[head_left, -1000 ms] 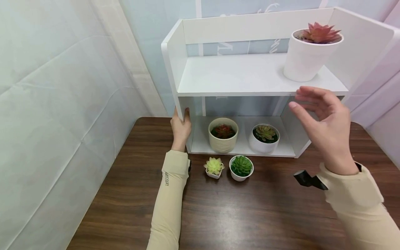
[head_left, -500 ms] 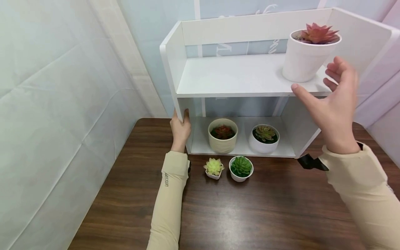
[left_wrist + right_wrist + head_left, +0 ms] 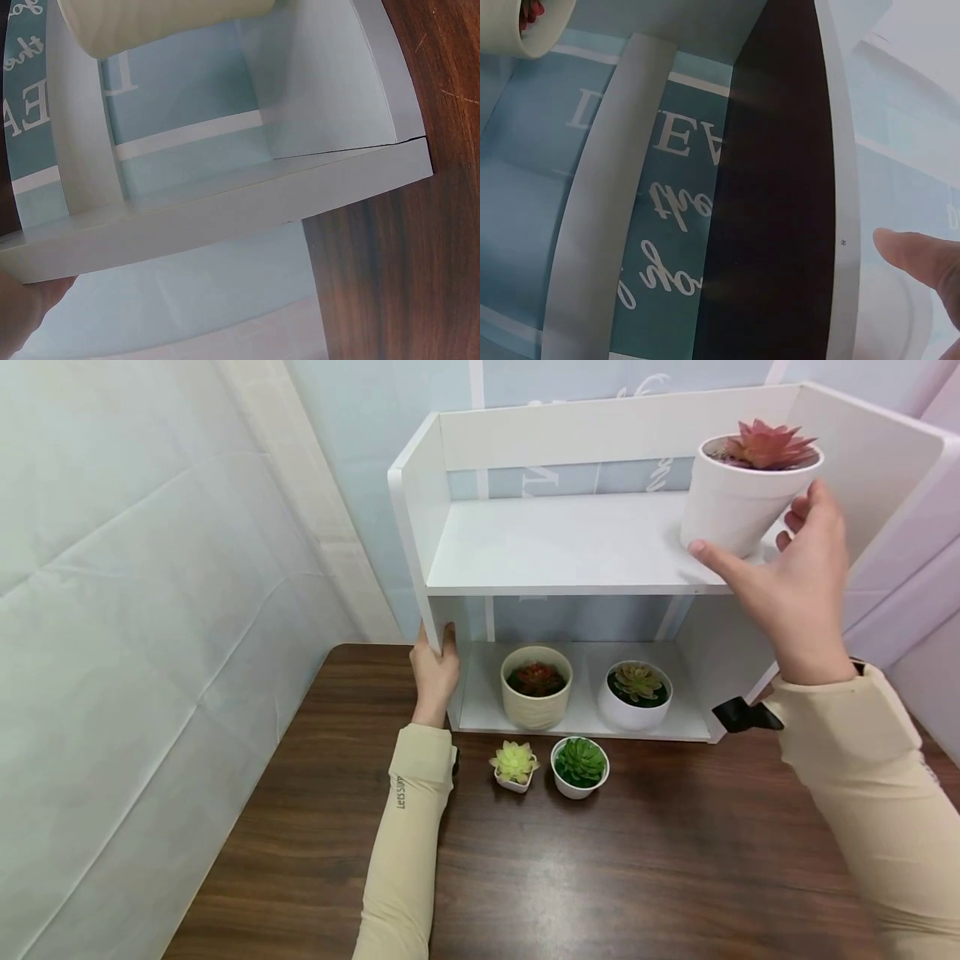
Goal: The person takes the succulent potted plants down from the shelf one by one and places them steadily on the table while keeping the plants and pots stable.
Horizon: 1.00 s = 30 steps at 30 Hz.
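My left hand [image 3: 435, 675] grips the left side panel of a white two-tier shelf [image 3: 558, 547]; in the left wrist view part of that hand shows at the panel's [image 3: 187, 217] lower left edge. On the upper tier, at the right, stands a white flowerpot [image 3: 738, 506] with a red succulent [image 3: 768, 445]. My right hand [image 3: 802, 581] is around this pot, thumb at its front and curved fingers partly hidden at its right side. Contact is not clear. In the right wrist view the thumb [image 3: 922, 259] is before the pale pot.
A cream pot [image 3: 536, 706] and a low white pot [image 3: 633, 714], both planted, stand on the lower tier. In front, on the brown table [image 3: 600, 877], are a small yellow-green succulent [image 3: 514, 762] and a green one [image 3: 580, 762]. A pale curtain [image 3: 150, 610] hangs at the left.
My right hand has risen from below the upper tier's front edge, passed to the pot's right, then moved in close to the pot. The left hand stays on the panel.
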### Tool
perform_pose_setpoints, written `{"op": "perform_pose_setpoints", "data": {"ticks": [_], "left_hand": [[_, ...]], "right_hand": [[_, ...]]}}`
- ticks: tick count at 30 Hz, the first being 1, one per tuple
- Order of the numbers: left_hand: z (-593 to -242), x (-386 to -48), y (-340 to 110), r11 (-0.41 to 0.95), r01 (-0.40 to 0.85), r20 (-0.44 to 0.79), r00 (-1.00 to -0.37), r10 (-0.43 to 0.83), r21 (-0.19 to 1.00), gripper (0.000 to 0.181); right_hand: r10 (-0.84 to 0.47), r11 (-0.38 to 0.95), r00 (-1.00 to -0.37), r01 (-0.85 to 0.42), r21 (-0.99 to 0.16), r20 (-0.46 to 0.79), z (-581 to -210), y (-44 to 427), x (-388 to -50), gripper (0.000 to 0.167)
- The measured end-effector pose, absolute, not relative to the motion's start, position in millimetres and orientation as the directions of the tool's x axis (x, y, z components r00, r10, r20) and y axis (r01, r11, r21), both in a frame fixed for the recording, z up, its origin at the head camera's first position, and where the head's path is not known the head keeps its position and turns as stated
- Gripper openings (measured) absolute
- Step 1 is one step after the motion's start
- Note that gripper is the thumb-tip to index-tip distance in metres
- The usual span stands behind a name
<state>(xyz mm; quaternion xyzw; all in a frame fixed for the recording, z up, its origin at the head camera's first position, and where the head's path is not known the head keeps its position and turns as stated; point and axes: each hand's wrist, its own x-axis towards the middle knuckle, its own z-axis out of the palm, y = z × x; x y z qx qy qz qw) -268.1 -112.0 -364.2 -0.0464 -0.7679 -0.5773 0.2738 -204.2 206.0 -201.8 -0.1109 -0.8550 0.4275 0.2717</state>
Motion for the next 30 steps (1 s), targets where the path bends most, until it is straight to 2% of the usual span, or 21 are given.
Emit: {"op": "perform_pose_setpoints", "data": {"ticks": [10, 17, 30], "left_hand": [[-364.5, -268.4, -112.2, 0.332, 0.402, 0.487, -0.842, -0.233, 0.853, 0.035], [-364.2, -268.2, -111.9, 0.344, 0.407, 0.497, -0.836, -0.232, 0.846, 0.035], [-365.1, -268.5, -112.6, 0.346, 0.414, 0.504, -0.831, -0.234, 0.842, 0.032]], "right_hand": [[0.427, 0.53, -0.842, -0.061, -0.846, 0.329, -196.1, 214.6, -217.8, 0.083], [0.452, 0.544, -0.833, -0.025, -0.839, 0.319, -195.5, 220.4, -225.0, 0.081], [0.452, 0.523, -0.829, -0.053, -0.85, 0.33, -197.0, 221.0, -232.0, 0.079]]}}
